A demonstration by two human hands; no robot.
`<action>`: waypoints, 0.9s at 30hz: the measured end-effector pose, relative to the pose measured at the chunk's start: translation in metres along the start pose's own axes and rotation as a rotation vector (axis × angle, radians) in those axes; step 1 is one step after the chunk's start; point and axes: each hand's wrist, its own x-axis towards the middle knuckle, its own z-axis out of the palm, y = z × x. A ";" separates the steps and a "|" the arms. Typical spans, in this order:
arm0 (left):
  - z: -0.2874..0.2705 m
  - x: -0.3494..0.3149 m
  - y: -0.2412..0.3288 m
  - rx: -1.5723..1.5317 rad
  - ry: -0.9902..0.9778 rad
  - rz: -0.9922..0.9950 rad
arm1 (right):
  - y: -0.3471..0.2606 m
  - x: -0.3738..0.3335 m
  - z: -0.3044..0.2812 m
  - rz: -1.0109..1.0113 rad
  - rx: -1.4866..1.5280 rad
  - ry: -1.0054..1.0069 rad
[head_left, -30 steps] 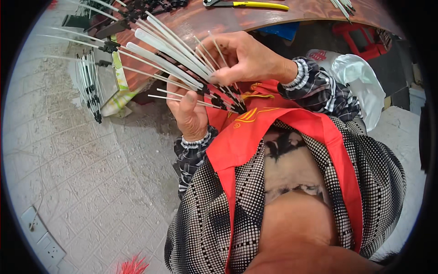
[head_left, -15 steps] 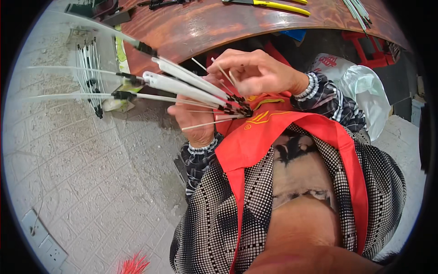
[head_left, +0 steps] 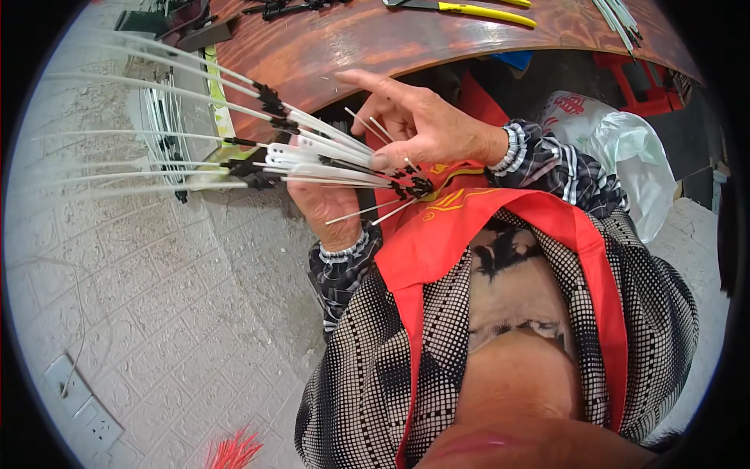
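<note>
On the near side of the bench [head_left: 344,55], bundle of white rods with black joints [head_left: 332,156] sits over the red apron [head_left: 469,205], base just short of the front edge. Free ends have room to fan left past the bench's side edge, crossing a second rod bundle [head_left: 162,129] in view. Left hand [head_left: 324,207] under the bundle; fingers hidden, can't tell its grip. Right hand [head_left: 445,129]: grip wide, thumb on rods, index outstretched across the bench's edge in view. Yellow-handled pliers [head_left: 486,13] on the bench, toward its far side.
</note>
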 end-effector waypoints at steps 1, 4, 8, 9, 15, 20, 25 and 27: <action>0.004 0.000 0.004 0.082 -0.043 0.009 | 0.000 -0.001 0.000 0.036 -0.028 -0.023; -0.002 -0.001 0.013 0.252 -0.116 0.004 | 0.000 -0.002 0.005 -0.101 -0.107 0.003; -0.001 -0.001 0.012 0.418 -0.217 -0.039 | 0.006 -0.001 0.005 -0.193 0.064 -0.006; 0.001 -0.002 0.010 0.430 -0.247 -0.061 | 0.009 -0.001 0.004 -0.202 0.174 -0.019; -0.005 -0.014 -0.004 0.546 -0.260 -0.078 | 0.020 -0.015 -0.011 -0.001 0.269 -0.113; -0.002 -0.017 -0.007 0.578 -0.224 -0.170 | 0.018 -0.020 -0.004 0.013 0.229 -0.015; -0.004 -0.019 -0.001 0.624 -0.265 -0.224 | 0.011 -0.019 -0.005 -0.051 0.059 -0.049; -0.005 -0.021 0.002 0.643 -0.263 -0.248 | 0.017 -0.017 -0.005 -0.059 0.048 -0.067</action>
